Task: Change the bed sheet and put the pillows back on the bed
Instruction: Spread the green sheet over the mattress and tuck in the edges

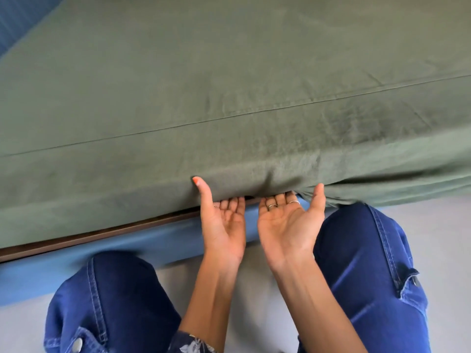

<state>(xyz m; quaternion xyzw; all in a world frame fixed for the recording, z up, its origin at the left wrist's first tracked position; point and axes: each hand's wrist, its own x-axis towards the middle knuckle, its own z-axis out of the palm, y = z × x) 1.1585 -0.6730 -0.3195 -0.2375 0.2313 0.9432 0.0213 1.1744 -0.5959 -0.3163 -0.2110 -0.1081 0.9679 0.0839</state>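
A green sheet (229, 85) covers the bed; both palms face up, left hand (224, 222) and right hand (288, 225), fingers tucked under its edge, thumbs spread, gripping nothing.

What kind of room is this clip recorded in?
Most likely a bedroom. A green sheet covers a mattress on a blue bed base, and the left hand and right hand tuck its edge under, palms up.

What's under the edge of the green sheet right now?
The fingers of both the left hand and right hand, palms up. Their fingertips are hidden by the green sheet.
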